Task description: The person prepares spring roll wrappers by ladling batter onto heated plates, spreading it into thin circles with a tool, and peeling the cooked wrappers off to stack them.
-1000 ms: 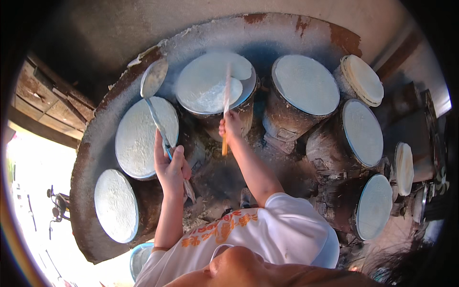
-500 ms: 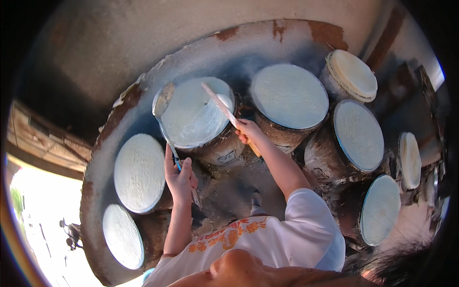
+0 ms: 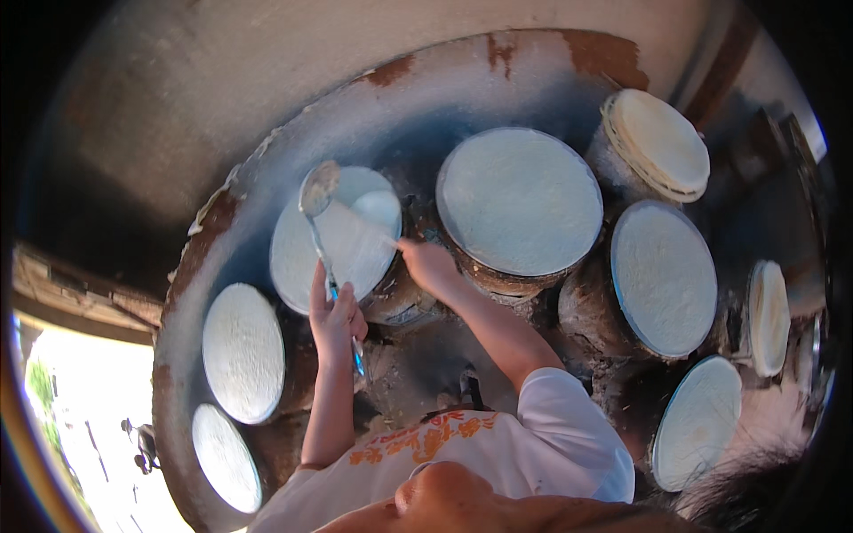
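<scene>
My left hand [image 3: 336, 322] is closed round the handle of a long metal ladle [image 3: 318, 188]. The ladle's round bowl hangs over the far left part of a round griddle [image 3: 289, 258] coated with pale batter. My right hand [image 3: 430, 266] grips a pale, flat wooden spreader [image 3: 389, 240] at the right side of this griddle. Motion blurs the spreader, and its far end blends into the white surface. A shinier pale patch [image 3: 378, 209] lies on the griddle's upper right.
Several drum-shaped stoves curve round me, topped with pale discs: a large one [image 3: 522, 202] to the right, another [image 3: 665, 280] farther right, and one [image 3: 243, 354] at left. Stacked pale rounds [image 3: 662, 142] sit at far right. A curved, stained wall [image 3: 498, 67] stands behind.
The ladle's bowl has shifted slightly right over the griddle. My right hand has moved left and a little nearer, swinging the spreader down across the batter. The view has shifted slightly.
</scene>
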A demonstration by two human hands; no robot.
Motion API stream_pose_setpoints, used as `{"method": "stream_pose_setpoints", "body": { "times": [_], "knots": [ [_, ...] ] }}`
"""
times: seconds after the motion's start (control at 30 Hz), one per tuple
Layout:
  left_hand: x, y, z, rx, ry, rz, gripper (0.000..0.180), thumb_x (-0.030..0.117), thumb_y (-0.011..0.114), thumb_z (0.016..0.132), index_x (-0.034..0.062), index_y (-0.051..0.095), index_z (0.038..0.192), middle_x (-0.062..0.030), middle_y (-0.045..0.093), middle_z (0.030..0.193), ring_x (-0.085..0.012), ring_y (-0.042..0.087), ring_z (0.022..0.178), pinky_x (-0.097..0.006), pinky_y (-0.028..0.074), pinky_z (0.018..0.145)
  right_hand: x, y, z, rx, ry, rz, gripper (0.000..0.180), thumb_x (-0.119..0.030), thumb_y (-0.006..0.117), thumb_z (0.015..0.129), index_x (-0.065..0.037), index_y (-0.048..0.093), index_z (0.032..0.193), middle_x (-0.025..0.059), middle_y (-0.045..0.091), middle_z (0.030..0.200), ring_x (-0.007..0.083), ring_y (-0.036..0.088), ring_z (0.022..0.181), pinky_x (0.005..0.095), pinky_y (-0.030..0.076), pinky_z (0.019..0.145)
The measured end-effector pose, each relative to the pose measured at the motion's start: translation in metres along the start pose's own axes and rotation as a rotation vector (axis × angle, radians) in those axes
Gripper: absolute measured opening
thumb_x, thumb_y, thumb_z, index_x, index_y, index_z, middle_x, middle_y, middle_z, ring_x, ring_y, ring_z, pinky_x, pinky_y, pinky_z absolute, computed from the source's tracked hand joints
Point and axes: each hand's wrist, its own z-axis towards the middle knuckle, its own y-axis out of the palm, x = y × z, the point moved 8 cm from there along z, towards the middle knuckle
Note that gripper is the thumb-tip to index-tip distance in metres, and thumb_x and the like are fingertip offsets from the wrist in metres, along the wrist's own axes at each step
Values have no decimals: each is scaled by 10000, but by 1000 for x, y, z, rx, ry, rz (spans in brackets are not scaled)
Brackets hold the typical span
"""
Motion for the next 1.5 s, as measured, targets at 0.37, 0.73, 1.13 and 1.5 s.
{"method": "stream_pose_setpoints", "body": {
  "times": [0.37, 0.73, 1.13, 1.5],
  "knots": [
    [-62, -21, 63, -243, -660, -1013, 84, 227, 478, 973, 158, 478, 925, 64, 353, 613, -35, 330, 426, -179, 306, 361, -4, -30, -25, 76, -92, -59, 324, -198, 457, 926, -203, 540, 1239, 142, 580, 660, 339, 589, 590, 473, 439, 518],
    [-57, -31, 82, -116, -599, -1035, 156, 145, 541, 936, 134, 440, 817, 55, 387, 616, -36, 376, 471, -181, 351, 405, 10, -44, -75, 170, 148, 91, 275, -179, 506, 911, -122, 588, 1167, 186, 644, 773, 370, 626, 690, 467, 486, 596],
    [-60, 12, 2, -527, -582, -2062, 316, 56, 435, 881, 127, 340, 588, 48, 363, 475, -51, 366, 374, -209, 358, 341, -29, -21, -56, 141, -109, 568, 296, -213, 546, 883, -21, 626, 1093, 143, 663, 1039, 238, 639, 891, 336, 492, 760],
    [-10, -306, -348, -258, 370, -1676, 445, 319, 359, 1002, 103, 391, 614, 26, 363, 481, -82, 402, 351, -211, 387, 324, -40, 97, -148, -439, 52, 479, 366, -81, 660, 808, 6, 610, 1160, 143, 659, 1088, 197, 632, 967, 307, 495, 814]
  ]
}}
